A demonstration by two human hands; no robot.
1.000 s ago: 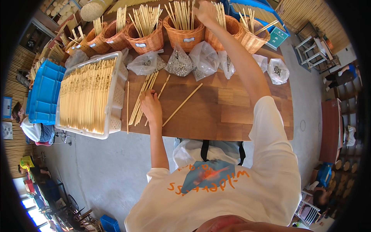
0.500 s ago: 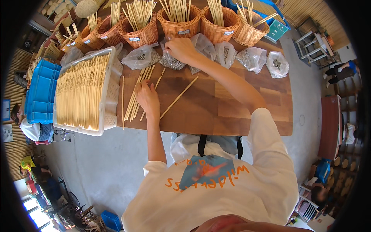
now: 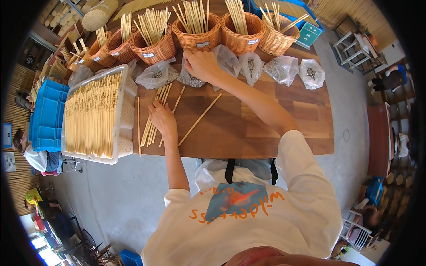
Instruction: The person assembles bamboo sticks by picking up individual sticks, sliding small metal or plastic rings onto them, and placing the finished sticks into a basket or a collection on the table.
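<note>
Tabletop (image 3: pixel 266 128): smooth wood, slight sheen. Loose sticks (image 3: pixel 200 119): bare wood or bamboo, matt. Baskets (image 3: pixel 195 37): woven wicker, rough. Bags (image 3: pixel 188 78): clear plastic, crinkled, glossy. Blue crate (image 3: pixel 48 115): plastic. T-shirt (image 3: pixel 248 232): matt cloth.

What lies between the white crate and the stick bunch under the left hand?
In the head view, a single stick lies between the crate and the bunch.

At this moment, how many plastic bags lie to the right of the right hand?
4: the first bag, partly behind the right forearm; then, rightward, the narrow bag, the wider bag and the end bag. Others may be hidden.
</note>
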